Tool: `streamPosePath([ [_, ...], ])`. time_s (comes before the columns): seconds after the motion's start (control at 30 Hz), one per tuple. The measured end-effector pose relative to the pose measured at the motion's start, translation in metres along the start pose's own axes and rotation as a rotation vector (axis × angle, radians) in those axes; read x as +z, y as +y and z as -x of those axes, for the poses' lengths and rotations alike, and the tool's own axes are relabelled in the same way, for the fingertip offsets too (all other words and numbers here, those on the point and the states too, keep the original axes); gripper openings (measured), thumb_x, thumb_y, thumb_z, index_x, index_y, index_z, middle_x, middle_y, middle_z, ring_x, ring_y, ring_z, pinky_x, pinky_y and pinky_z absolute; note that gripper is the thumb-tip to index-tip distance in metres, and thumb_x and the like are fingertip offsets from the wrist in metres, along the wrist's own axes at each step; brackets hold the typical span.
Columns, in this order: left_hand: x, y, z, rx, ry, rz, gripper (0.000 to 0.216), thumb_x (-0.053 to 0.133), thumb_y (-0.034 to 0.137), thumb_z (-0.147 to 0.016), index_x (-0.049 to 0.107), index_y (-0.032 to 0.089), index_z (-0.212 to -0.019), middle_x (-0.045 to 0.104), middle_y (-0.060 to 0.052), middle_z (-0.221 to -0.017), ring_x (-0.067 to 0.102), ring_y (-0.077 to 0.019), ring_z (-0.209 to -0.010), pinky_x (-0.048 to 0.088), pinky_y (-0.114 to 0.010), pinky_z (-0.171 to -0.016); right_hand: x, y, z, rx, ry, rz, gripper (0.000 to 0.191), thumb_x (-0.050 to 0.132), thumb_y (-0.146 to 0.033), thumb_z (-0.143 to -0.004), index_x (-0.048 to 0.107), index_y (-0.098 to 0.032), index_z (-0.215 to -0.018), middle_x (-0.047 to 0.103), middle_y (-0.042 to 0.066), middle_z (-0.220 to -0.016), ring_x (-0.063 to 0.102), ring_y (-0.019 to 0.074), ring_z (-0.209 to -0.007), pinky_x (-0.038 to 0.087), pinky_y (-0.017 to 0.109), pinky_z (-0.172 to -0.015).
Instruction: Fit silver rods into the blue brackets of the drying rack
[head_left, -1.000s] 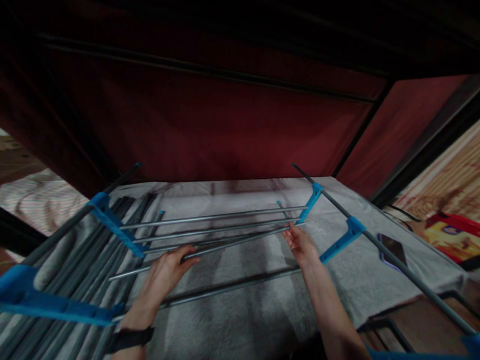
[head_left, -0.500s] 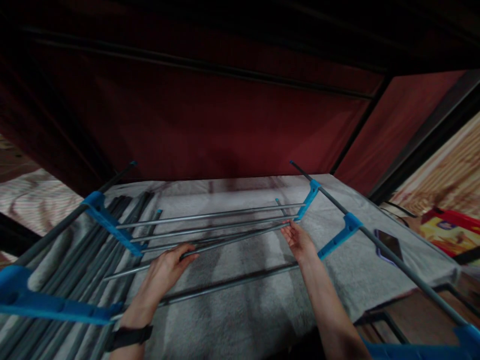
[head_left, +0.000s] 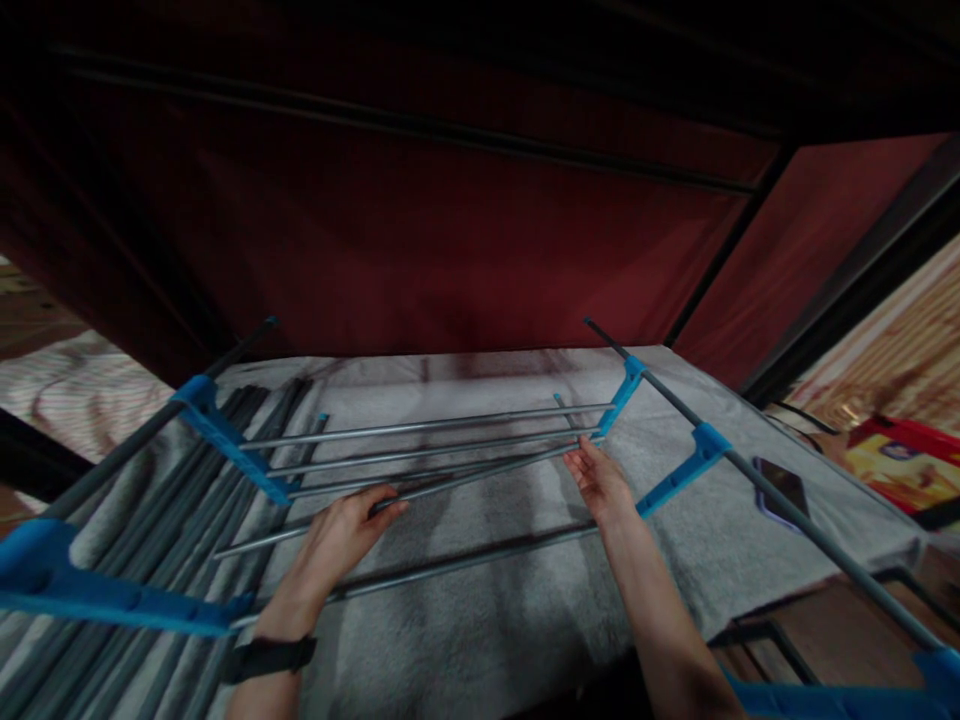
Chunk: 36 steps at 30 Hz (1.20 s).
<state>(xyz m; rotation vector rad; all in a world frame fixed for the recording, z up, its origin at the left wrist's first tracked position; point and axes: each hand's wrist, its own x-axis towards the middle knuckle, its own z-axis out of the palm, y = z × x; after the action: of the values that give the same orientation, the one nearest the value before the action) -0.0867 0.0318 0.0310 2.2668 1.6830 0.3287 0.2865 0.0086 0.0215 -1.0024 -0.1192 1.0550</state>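
Note:
A thin grey metal rod (head_left: 480, 475) runs slantwise across a half-built rack with blue plastic brackets. My left hand (head_left: 346, 538), a dark band on its wrist, is closed around the rod left of its middle. My right hand (head_left: 600, 482) pinches the rod's far end just short of the right rear bracket (head_left: 619, 395). Behind it, several crossbars (head_left: 435, 427) span to the left rear bracket (head_left: 231, 440). Nearer me, a lower crossbar (head_left: 465, 563) comes from the left front bracket (head_left: 120, 595) towards the right front bracket (head_left: 684, 470).
Several loose grey tubes (head_left: 169, 510) lie on the left of the grey cloth (head_left: 480, 640). A phone (head_left: 781, 492) rests at the right, beneath the rack's side pole. A red and yellow packet (head_left: 896, 460) is beyond the cloth. A dark red panel (head_left: 450, 240) stands behind.
My left hand has shifted slightly right along with the rod. My right hand keeps its pinch at the far end. The whole view has moved a little.

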Motion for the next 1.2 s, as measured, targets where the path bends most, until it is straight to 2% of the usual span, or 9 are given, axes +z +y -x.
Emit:
streamPosePath([
  [0.27, 0.000, 0.001, 0.003, 0.014, 0.029, -0.022, 0.043, 0.041, 0.055, -0.090, 0.069, 0.027, -0.107, 0.076, -0.002, -0.098, 0.070, -0.0225, -0.092, 0.049, -0.027, -0.074, -0.003, -0.002, -0.003, 0.013, -0.017, 0.006, 0.007, 0.059, -0.013, -0.085, 0.062, -0.016, -0.080, 0.070, 0.001, -0.071, 0.065, 0.0084, -0.063, 0.059, 0.020, -0.066],
  [0.47, 0.001, 0.009, 0.002, -0.005, 0.036, -0.044, 0.043, 0.047, 0.053, -0.088, 0.067, 0.026, -0.115, 0.075, -0.005, -0.104, 0.070, -0.0254, -0.097, 0.050, -0.030, -0.077, -0.004, 0.001, -0.005, 0.001, 0.001, 0.004, 0.008, 0.062, -0.015, -0.084, 0.061, -0.017, -0.076, 0.068, 0.000, -0.068, 0.064, 0.0086, -0.060, 0.059, 0.021, -0.066],
  [0.93, 0.006, 0.017, 0.000, 0.097, 0.070, -0.091, 0.037, 0.044, 0.050, -0.093, 0.066, 0.026, -0.109, 0.075, -0.004, -0.103, 0.069, -0.0239, -0.095, 0.047, -0.029, -0.077, -0.003, 0.000, -0.003, -0.004, 0.000, 0.026, 0.009, 0.059, -0.014, -0.086, 0.061, -0.017, -0.077, 0.069, 0.000, -0.070, 0.064, 0.0076, -0.061, 0.059, 0.020, -0.067],
  [1.2, 0.009, 0.032, 0.000, 0.135, 0.062, -0.066, 0.038, 0.042, 0.050, -0.094, 0.066, 0.025, -0.107, 0.075, -0.004, -0.096, 0.069, -0.0233, -0.091, 0.047, -0.030, -0.078, -0.001, 0.003, 0.001, 0.013, 0.002, 0.036, 0.010, 0.062, -0.015, -0.084, 0.059, -0.018, -0.075, 0.067, -0.002, -0.065, 0.064, 0.0078, -0.059, 0.059, 0.020, -0.066],
])
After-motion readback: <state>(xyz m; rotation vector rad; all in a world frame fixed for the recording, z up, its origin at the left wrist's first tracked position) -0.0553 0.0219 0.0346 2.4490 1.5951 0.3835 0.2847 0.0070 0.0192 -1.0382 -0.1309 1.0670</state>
